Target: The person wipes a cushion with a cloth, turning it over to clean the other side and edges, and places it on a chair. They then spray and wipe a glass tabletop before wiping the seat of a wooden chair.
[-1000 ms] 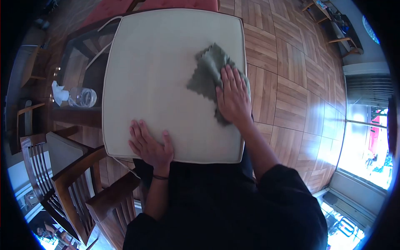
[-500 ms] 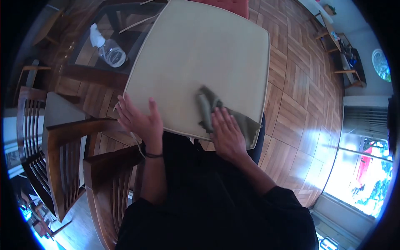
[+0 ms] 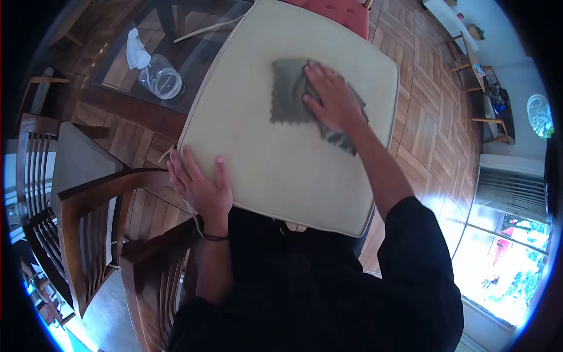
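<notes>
A cream seat cushion (image 3: pixel 258 158) with piped edges and thin ties lies in front of me. My right hand (image 3: pixel 334 97) presses a grey-green cloth (image 3: pixel 290 94) with zigzag edges flat against the cushion's upper right part; the fingers lie on the cloth, somewhat spread. At the cushion's lower left corner rests my left hand (image 3: pixel 202 188), fingers apart and holding nothing, with a dark band on the wrist. A clear spray bottle (image 3: pixel 159 79) with a white head is on the glass-topped table, left of the cushion.
The glass table's wooden edge (image 3: pixel 138 114) runs along the upper left. Wooden slatted chairs (image 3: pixel 88 234) crowd the lower left. A red tufted seat (image 3: pixel 346 17) is beyond the cushion. Parquet floor (image 3: pixel 428 141) extends to the right, towards a bright window (image 3: pixel 504 258).
My right hand and the cloth have moved up the cushion, away from its near edge, and the cloth is spread wider. My left hand has come down slightly on the corner.
</notes>
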Action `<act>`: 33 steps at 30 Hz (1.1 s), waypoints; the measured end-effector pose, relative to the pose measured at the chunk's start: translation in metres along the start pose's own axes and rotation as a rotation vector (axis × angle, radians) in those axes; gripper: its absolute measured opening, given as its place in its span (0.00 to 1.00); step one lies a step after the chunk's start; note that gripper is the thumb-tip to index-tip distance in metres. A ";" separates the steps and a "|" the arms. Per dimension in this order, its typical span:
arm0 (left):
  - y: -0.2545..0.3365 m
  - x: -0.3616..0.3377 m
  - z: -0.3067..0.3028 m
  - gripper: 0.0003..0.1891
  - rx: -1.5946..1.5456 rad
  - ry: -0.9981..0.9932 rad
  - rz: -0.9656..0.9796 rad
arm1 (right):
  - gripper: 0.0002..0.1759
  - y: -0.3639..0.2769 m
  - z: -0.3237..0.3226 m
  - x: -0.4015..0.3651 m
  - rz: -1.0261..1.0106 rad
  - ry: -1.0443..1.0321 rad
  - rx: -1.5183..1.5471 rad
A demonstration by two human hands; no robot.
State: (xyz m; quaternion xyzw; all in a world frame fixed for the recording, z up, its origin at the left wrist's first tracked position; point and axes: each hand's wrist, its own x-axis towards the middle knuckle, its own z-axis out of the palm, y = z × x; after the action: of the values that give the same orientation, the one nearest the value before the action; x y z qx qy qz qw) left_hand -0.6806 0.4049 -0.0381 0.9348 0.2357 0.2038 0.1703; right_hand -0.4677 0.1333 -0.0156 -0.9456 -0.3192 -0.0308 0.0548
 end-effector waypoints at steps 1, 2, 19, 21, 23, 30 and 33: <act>0.001 0.001 0.000 0.38 0.006 -0.010 -0.008 | 0.39 0.015 0.002 0.017 0.020 0.013 -0.020; 0.001 0.002 0.000 0.38 0.003 -0.017 -0.012 | 0.39 0.030 0.005 0.034 0.054 0.033 -0.033; -0.002 -0.001 0.008 0.38 -0.050 0.006 -0.010 | 0.36 0.009 0.037 0.113 0.289 0.070 -0.020; -0.002 -0.002 0.007 0.37 -0.062 0.018 -0.012 | 0.35 -0.044 0.031 0.077 0.186 0.038 -0.007; -0.005 -0.003 0.007 0.35 -0.076 0.020 -0.015 | 0.34 -0.093 0.018 0.037 0.079 0.016 0.026; -0.022 -0.001 0.015 0.26 -0.772 0.294 -0.247 | 0.35 -0.212 -0.018 -0.087 -0.164 -0.183 0.067; -0.023 0.001 0.020 0.23 -0.710 0.376 -0.388 | 0.34 -0.225 -0.021 -0.092 -0.172 -0.180 0.126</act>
State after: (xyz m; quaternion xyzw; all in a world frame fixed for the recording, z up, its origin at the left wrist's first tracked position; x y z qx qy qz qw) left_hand -0.6793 0.4205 -0.0643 0.7035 0.3491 0.4026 0.4702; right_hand -0.6780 0.2529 0.0156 -0.9083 -0.4042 0.0695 0.0823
